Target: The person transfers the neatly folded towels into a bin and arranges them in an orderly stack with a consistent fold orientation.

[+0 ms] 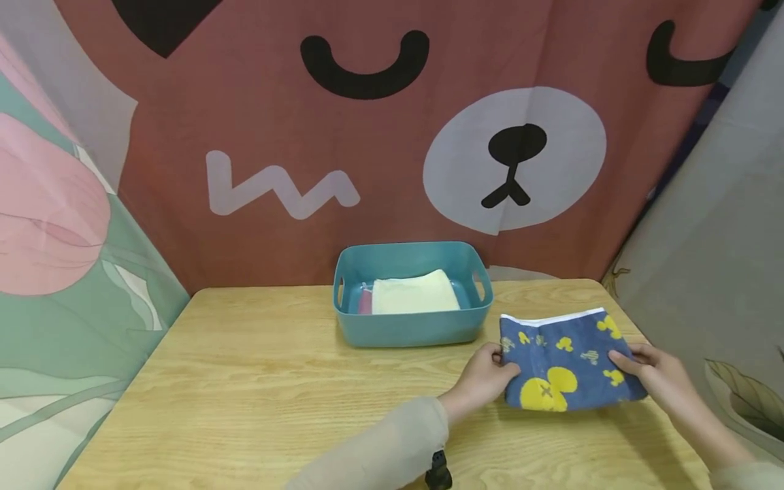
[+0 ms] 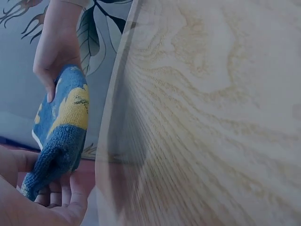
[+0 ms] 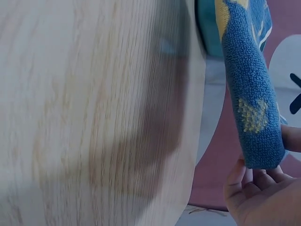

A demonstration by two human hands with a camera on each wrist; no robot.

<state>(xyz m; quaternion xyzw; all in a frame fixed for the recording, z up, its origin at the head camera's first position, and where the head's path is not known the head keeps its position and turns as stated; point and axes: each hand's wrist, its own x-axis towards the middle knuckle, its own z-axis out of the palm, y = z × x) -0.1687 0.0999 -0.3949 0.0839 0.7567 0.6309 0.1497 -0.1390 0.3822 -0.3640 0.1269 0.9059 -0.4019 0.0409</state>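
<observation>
Both hands hold a folded blue towel (image 1: 569,364) with yellow mouse-head shapes and a white edge, raised a little over the right side of the table. My left hand (image 1: 480,381) pinches its left side, thumb on top and fingers beneath, as the left wrist view shows. At the opposite side my right hand (image 1: 661,374) grips the towel, its thumb on the upper face; in the right wrist view the fingers (image 3: 254,183) curl under the thick folded end. To the left behind the towel stands a teal basket (image 1: 410,329) with a folded cream cloth (image 1: 416,294) inside.
A pink item (image 1: 365,301) lies beside the cream cloth in the basket. The wooden table (image 1: 245,381) reaches back to a brown curtain (image 1: 275,122) with a bear face. Patterned curtains hang on the left and right. A black band (image 1: 437,469) is on the left sleeve.
</observation>
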